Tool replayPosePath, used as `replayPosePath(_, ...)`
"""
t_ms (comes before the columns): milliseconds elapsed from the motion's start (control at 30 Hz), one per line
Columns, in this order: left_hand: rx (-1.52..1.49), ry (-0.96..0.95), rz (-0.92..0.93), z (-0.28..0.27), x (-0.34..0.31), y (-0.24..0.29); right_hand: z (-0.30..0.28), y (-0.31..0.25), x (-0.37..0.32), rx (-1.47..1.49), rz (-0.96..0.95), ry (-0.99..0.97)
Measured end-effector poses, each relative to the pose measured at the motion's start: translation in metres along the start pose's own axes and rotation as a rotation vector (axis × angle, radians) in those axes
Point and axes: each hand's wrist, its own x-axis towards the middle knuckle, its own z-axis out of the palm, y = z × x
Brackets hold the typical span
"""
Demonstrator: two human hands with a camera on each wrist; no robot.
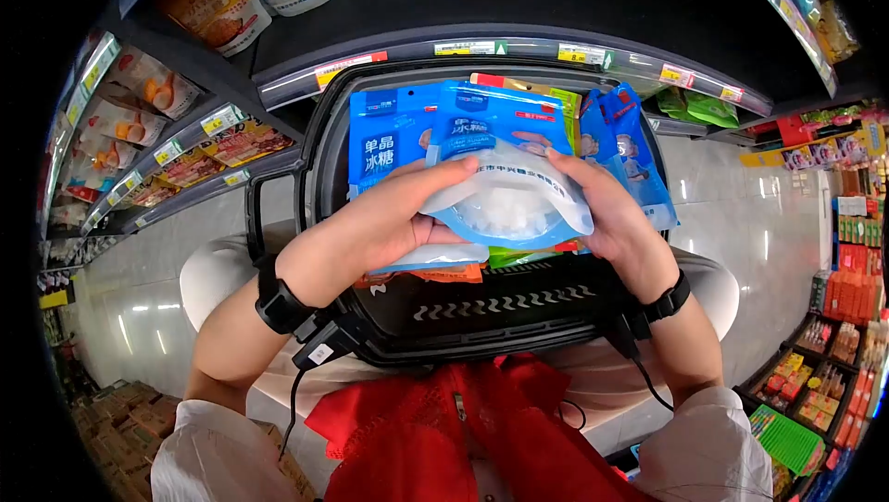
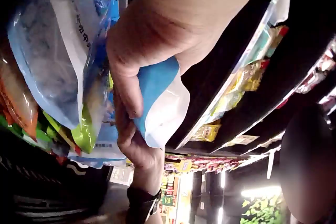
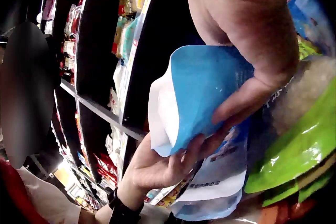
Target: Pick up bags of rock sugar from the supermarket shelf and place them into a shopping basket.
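Note:
A blue and white pouch (image 1: 509, 194) with a clear window showing white lumps is held between both hands above a black basket (image 1: 370, 340). The left hand (image 1: 394, 215) grips its left side, thumb on top and fingers beneath. On the right side, the right hand (image 1: 616, 219) grips it the same way. In the left wrist view the left hand (image 2: 157, 40) curls round the pouch edge (image 2: 165, 103); in the right wrist view the right hand (image 3: 257, 50) pinches the blue pouch (image 3: 202, 98). Similar blue pouches (image 1: 384, 122) lie under and beside it in the basket.
Behind the basket runs a dark shelf (image 1: 519, 2) with price labels along its edge. Bagged goods (image 1: 148, 85) fill shelves at the left. Tiled floor (image 1: 732, 196) shows on both sides, with a display of packaged goods (image 1: 815, 382) at the lower right.

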Motion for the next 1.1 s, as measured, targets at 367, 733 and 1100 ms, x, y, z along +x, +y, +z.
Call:
replayPosePath(367,-0.023,0.005,0.067,0.002,-0.007,0.007,0.01,-0.019,-0.019,-0.086,-0.106,-0.082)
replayPosePath(733,0.358,0.051,0.324,0.003,-0.003,0.002,0.01,-0.012,-0.011,-0.019,-0.344,-0.243)
replayPosePath(1100,0.247,0.172,0.032,0.0,-0.003,0.002,0.008,0.007,-0.007,-0.039,-0.077,-0.1)
